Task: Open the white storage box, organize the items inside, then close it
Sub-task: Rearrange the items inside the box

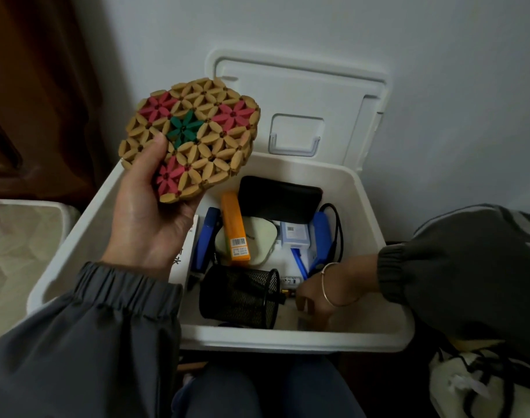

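Observation:
The white storage box (375, 224) stands open before me, its lid (299, 95) leaning back against the wall. My left hand (146, 218) holds a woven bamboo trivet (194, 137) with pink and green flowers above the box's left rim. My right hand (318, 294) reaches down into the box's near right corner; its fingers are partly hidden and I cannot tell what they touch. Inside lie a black mesh pen cup (239, 297) on its side, an orange box (235, 227), a black pouch (280, 200), blue items (321, 233) and a black cable (337, 224).
A lined white bin (19, 236) stands to the left of the box. A dark wooden door (37, 86) is at the far left. The pale wall rises behind the lid. A white bag with black cords (474, 378) lies at the lower right. My knees are under the box.

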The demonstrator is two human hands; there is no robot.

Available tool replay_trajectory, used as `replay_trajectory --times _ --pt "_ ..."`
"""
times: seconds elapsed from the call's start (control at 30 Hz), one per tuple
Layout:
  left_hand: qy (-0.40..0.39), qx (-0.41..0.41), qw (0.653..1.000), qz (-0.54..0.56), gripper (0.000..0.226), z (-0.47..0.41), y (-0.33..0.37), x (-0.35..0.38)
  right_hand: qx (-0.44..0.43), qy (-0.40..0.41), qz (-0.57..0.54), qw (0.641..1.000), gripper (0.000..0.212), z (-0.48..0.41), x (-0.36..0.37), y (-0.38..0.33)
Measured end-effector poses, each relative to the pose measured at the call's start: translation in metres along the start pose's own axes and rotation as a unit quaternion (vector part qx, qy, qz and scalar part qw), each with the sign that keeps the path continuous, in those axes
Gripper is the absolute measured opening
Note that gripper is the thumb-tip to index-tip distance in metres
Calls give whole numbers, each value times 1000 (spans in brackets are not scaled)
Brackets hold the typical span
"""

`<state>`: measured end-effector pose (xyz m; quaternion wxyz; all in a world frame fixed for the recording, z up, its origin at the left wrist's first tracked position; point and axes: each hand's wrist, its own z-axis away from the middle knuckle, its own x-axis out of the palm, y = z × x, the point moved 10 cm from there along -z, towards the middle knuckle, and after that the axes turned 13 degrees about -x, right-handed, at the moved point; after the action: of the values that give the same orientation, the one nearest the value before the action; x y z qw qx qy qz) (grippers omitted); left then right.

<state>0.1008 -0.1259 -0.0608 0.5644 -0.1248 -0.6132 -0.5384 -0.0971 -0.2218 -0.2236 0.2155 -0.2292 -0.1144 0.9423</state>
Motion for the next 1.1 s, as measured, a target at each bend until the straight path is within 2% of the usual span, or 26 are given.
replay_trajectory --times 0.07,0.17,0.3,0.47,0.57,0.67,0.77,0.83,0.9,1.0,1.1 --pt "-1 -4 1000 -3 42 -1 -1 0 26 -13 -69 997 24 -1 6 4" --pt "-3 -7 1000 -3 42 -2 -1 -1 46 -24 -97 994 6 1 8 7" --pt "-7 -11 1000 1 43 -3 -2 -1 51 -14 -57 997 38 -1 8 6" --pt "-4 -17 1000 14 40 -4 -3 -4 13 -4 -15 1000 36 15 -3 -3" --pt "-5 -18 1000 14 36 -3 -3 -4 7 52 66 996 36 54 -34 -2" --pt "-3 -9 1000 23 38 -2 -1 -4 39 146 134 979 41 102 -74 5" --pt "11 14 999 46 39 1 5 -8 47 271 150 950 22 145 -116 4" --pt "20 29 997 64 42 3 9 -11 19 359 100 928 19 163 -139 -4" --pt "28 40 995 82 44 4 13 -15 -41 435 8 900 25 167 -156 -17" --pt "29 43 993 103 43 5 15 -17 -106 460 -42 881 37 140 -175 -45" --pt "33 43 994 92 36 4 15 -18 -107 425 15 899 33 99 -193 -71"
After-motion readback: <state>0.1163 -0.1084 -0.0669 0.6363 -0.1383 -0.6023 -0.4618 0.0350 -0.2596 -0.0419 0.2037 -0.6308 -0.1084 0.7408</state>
